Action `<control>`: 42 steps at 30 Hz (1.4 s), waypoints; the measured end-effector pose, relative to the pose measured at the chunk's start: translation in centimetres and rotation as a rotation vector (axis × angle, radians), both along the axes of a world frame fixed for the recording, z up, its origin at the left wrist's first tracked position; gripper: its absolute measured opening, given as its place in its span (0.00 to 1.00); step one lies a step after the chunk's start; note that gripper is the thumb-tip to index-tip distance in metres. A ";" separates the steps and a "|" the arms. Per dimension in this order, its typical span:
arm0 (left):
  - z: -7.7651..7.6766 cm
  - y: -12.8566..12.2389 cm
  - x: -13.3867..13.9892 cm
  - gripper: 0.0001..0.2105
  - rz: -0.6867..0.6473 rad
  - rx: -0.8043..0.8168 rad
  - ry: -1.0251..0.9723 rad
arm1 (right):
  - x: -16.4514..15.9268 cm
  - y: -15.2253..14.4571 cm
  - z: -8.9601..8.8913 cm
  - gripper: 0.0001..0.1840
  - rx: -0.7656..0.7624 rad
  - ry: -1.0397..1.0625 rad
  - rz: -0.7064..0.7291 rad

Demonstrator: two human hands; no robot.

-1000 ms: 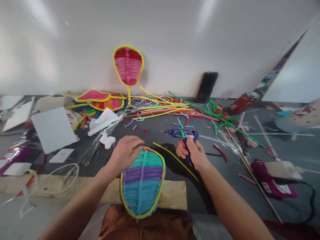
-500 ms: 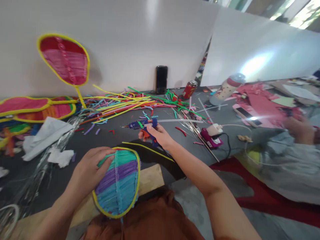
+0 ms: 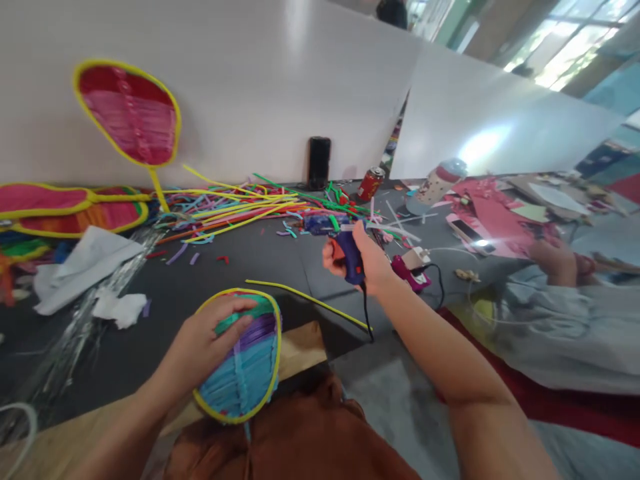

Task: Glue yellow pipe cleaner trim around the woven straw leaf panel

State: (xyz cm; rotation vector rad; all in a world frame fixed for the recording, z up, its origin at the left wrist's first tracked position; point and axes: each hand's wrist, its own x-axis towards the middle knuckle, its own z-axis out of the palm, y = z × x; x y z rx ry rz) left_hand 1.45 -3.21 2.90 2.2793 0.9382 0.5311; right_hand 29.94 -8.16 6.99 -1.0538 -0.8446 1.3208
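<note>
A rounded pipe-cleaner panel [image 3: 240,377], striped green, purple and blue with a yellow rim, lies at the table's near edge by my lap. My left hand [image 3: 207,340] grips its upper left part, thumb and fingers across the green and purple rows. To the right, above the table, my right hand [image 3: 367,263] is wrapped round the handle of a blue hot glue gun [image 3: 354,257] with an orange trigger. Its nozzle points left, and a clear glue stick juts from its back. A single yellow pipe cleaner [image 3: 310,301] lies between the panel and the gun.
Loose pipe cleaners [image 3: 240,210] are heaped at the back, near a phone [image 3: 319,163] and a red can [image 3: 371,183]. A red-pink panel [image 3: 130,113] stands at left above crumpled tissue [image 3: 120,308]. A purple power adapter [image 3: 410,273] sits at right, beside a co-worker's hand [image 3: 555,261].
My right hand has carried the glue gun to the right, away from the panel. My left hand has shifted slightly right over the panel's green part. The view has tilted a little.
</note>
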 end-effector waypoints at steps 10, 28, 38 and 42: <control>0.2 -1.5 0.6 0.13 -0.017 -0.235 -0.104 | -3.7 -0.5 -1.9 0.28 -0.078 0.159 0.199; 0.2 -2.3 2.2 0.34 -0.074 -0.771 -0.763 | -8.0 -2.9 -5.2 0.22 0.101 -0.194 0.168; -0.9 -1.9 1.6 0.37 -0.061 -0.932 -0.744 | -7.5 -3.2 -6.3 0.23 0.119 -0.202 0.134; -0.3 -2.0 1.3 0.35 -0.136 -0.984 -0.746 | -7.4 -3.2 -6.4 0.21 0.121 -0.289 0.123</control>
